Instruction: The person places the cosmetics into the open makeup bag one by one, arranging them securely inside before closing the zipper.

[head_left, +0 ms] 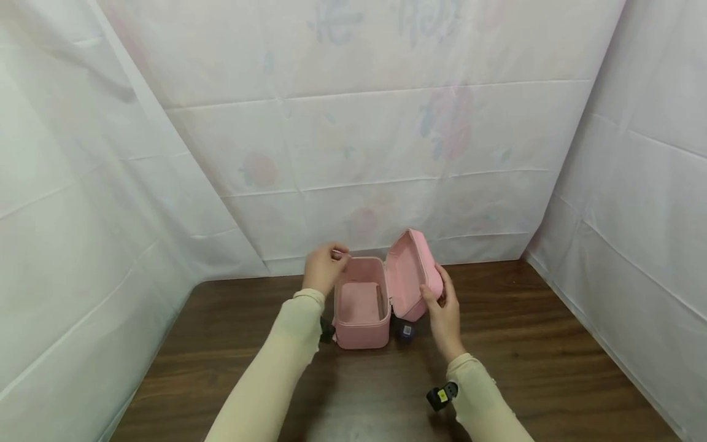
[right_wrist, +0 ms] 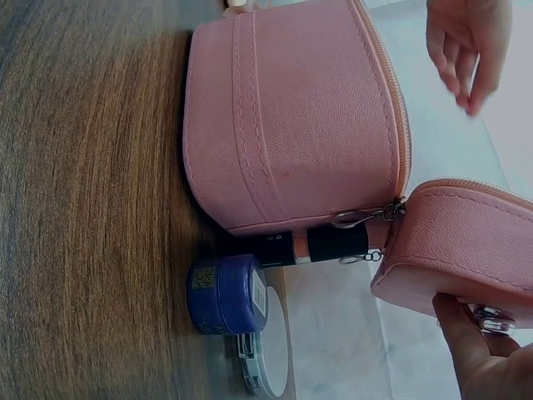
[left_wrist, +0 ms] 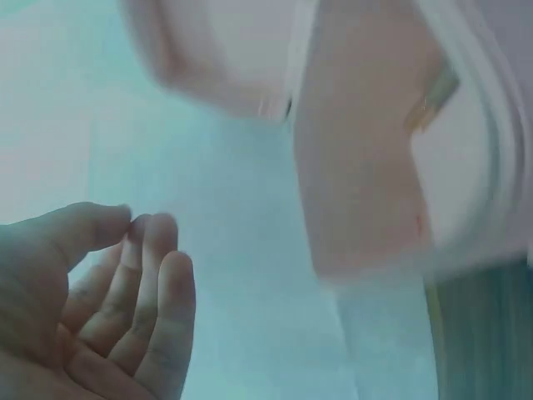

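Observation:
A pink zippered cosmetic case [head_left: 361,334] stands on the table with its lid [head_left: 409,276] swung over to the right. My right hand [head_left: 446,313] grips the lid's outer side, thumb on the near edge; in the right wrist view a shiny metal handle [right_wrist: 493,321] shows by its fingers. Over the case's far left rim hovers my left hand [head_left: 326,267]. Its fingers are relaxed, the thumb close to the fingertips [left_wrist: 162,229], with nothing seen between them. Inside the case lie a flat pink panel [head_left: 359,301] and a slim brownish item [head_left: 380,301] along the right wall.
Beside the case, under the raised lid, sit a dark blue jar [right_wrist: 226,293], a black tube [right_wrist: 333,243] and a round white compact [right_wrist: 275,342]. Zipper pulls [right_wrist: 358,218] hang at the hinge corner. White cloth walls [head_left: 353,147] border the dark wooden table [head_left: 232,344].

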The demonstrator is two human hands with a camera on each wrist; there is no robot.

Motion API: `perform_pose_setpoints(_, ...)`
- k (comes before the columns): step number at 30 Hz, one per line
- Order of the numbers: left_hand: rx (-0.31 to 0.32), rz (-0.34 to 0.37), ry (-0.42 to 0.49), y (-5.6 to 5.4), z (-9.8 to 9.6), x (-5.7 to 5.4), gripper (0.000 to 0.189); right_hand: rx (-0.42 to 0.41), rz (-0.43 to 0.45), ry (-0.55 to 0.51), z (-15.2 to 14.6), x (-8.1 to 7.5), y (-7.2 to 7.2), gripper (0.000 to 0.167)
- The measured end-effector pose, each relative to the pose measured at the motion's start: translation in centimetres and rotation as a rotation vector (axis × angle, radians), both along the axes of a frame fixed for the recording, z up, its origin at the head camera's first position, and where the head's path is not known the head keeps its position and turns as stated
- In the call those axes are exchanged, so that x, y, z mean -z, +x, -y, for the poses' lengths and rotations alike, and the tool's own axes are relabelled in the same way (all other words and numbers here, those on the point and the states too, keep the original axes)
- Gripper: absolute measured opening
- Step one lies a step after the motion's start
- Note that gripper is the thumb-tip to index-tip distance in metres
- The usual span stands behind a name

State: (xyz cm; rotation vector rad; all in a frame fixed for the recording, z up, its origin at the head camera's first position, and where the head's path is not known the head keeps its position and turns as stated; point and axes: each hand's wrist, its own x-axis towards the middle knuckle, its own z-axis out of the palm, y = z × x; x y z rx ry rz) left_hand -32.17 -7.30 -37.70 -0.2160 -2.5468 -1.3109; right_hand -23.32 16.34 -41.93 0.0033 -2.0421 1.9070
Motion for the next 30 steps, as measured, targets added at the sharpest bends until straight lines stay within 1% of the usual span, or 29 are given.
perform_pose_setpoints(3, -0.040, -0.065, -0.013, -0.2, 2.1, -0.1, 0.017, 0.005, -0.005, 0.003, -0.1, 0.1, -0.1, 0.059)
perform_pose_setpoints(5, -0.062, -0.074, -0.037, -0.3, 3.6, 0.2, 0.018, 0.007, -0.005, 0.008, -0.1, 0.1, -0.1, 0.059)
perform_pose_setpoints(6, -0.078, -0.075, -0.061, -0.3, 4.3, 0.5, 0.019, 0.006, -0.007, 0.008, -0.1, 0.1, 0.0, 0.059)
perform_pose_setpoints(8, -0.116, -0.072, -0.116, -0.3, 5.7, 1.4, 0.021, 0.005, -0.006, 0.010, -0.1, 0.1, 0.0, 0.059)
perform_pose_setpoints(9, -0.134, -0.067, -0.145, -0.3, 6.3, 2.1, 0.023, 0.005, -0.006, 0.010, -0.1, 0.1, 0.0, 0.059)
perform_pose_setpoints(12, -0.173, -0.046, -0.247, -0.1, 7.9, 4.5, 0.027, 0.005, -0.009, 0.010, -0.2, 0.1, 0.0, 0.059)
perform_pose_setpoints(16, -0.206, 0.018, -0.356, 0.3, 9.5, 7.9, 0.036, 0.009, -0.019, 0.008, -0.1, 0.2, 0.0, 0.059)
perform_pose_setpoints(18, -0.239, 0.067, -0.398, 0.6, 10.1, 9.3, 0.043, 0.008, -0.022, 0.009, -0.1, 0.2, 0.1, 0.058)
perform_pose_setpoints(20, -0.262, 0.124, -0.435, 0.9, 10.6, 10.3, 0.051, 0.004, -0.024, 0.007, 0.0, 0.3, 0.1, 0.058)
perform_pose_setpoints(22, -0.270, 0.178, -0.459, 1.1, 11.0, 10.9, 0.058, 0.003, -0.025, 0.009, 0.0, 0.3, 0.1, 0.058)
perform_pose_setpoints(25, -0.250, 0.242, -0.476, 1.5, 11.3, 11.4, 0.063, 0.003, -0.026, 0.005, 0.0, 0.2, 0.1, 0.059)
perform_pose_setpoints(27, -0.239, 0.267, -0.478, 1.6, 11.4, 11.6, 0.063, 0.005, -0.028, 0.005, -0.1, 0.2, 0.1, 0.059)
perform_pose_setpoints(30, -0.240, 0.286, -0.484, 1.8, 11.4, 12.0, 0.066, 0.005, -0.024, 0.007, -0.1, 0.1, 0.2, 0.058)
